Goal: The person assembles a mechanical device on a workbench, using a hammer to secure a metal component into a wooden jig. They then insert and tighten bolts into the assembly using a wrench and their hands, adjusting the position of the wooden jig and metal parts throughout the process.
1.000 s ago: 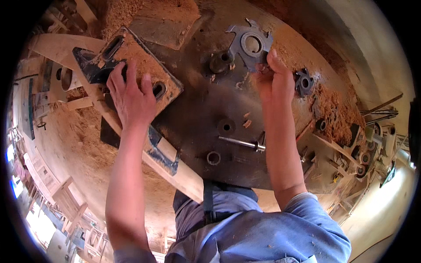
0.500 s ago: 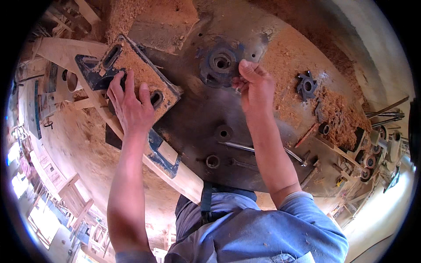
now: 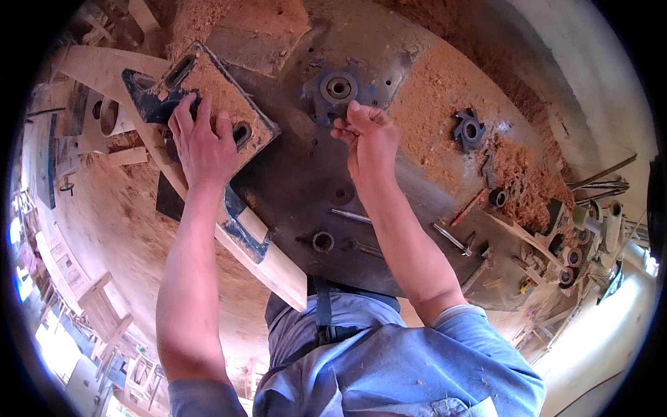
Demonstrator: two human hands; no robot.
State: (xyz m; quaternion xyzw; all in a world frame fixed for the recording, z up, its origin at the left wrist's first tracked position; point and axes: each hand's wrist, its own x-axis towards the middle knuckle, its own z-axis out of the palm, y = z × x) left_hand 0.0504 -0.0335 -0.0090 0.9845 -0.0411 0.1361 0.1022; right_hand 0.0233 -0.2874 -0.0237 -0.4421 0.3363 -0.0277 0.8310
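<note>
My left hand (image 3: 203, 146) rests with fingers spread on a dark metal fence plate (image 3: 221, 97), which is slotted and coated in sawdust. My right hand (image 3: 372, 135) is closed in a pinch; whatever its fingertips hold, if anything, cannot be made out. Just beyond and left of those fingers sits a round metal spindle collar (image 3: 338, 88), set in the dark machine table (image 3: 292, 187). Further right, a toothed cutter head (image 3: 470, 130) lies on the dusty tabletop.
Near the front edge lie a loose ring (image 3: 322, 242), a dark wrench (image 3: 363, 247) and a metal rod (image 3: 451, 239), partly behind my right forearm. A curved wooden board (image 3: 274, 274) runs under my left arm. Sawdust (image 3: 524, 177) heaps up at right, beside several rings.
My right hand has moved a little left and nearer, its pinch still closed beside the spindle collar. My left hand stays on the fence plate. The whole view has shifted slightly.
</note>
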